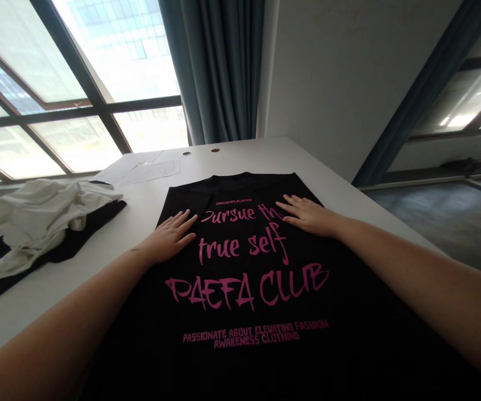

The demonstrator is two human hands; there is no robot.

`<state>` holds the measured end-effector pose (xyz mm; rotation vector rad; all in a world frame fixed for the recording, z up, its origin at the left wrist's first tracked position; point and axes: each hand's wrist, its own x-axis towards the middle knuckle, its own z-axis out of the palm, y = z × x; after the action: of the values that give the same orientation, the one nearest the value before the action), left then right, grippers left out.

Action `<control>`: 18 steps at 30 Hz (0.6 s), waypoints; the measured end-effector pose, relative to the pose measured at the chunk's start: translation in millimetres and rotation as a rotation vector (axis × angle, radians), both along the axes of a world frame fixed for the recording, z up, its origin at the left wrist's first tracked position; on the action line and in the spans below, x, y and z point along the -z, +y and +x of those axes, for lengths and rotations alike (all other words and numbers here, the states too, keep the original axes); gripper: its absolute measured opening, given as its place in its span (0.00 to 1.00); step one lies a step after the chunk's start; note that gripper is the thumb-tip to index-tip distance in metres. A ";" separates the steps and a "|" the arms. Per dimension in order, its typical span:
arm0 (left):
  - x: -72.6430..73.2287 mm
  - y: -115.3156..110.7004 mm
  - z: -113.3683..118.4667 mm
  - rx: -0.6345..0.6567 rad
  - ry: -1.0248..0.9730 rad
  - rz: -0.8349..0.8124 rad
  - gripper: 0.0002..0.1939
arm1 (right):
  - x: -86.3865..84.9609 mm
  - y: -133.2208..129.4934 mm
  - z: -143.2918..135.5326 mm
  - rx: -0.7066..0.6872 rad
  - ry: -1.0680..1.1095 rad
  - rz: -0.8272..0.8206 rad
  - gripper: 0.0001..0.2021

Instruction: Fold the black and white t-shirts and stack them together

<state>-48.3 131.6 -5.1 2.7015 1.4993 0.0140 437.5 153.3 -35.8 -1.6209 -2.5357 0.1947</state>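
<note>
A black T-shirt [240,367] with pink lettering lies spread on the white table, its collar end away from me. On its left edge, near the upper lettering, my left hand [172,236] rests flat with the fingers apart. My right hand [309,216] lies flat on the opposite side, its fingertips over the end of the top large line of print. Neither hand grips the cloth. The shirt's side parts look folded in at the shoulders, and its near end runs out of the picture.
To the left, a crumpled white garment [39,223] lies on a black cloth [93,225]. Sheets of paper [152,170] are at the far left of the white table [307,159], near two round holes. Beyond stand a window, a blue curtain [223,67] and a wall.
</note>
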 end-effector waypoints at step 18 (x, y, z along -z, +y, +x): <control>1.1 -3.7 1.5 -0.022 -0.054 0.046 0.37 | -8.6 -14.8 -10.9 -0.017 0.017 0.099 0.33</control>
<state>-46.8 127.9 -6.2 2.6970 1.5320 0.1232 426.6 138.5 -27.2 -1.5554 -2.5045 0.0837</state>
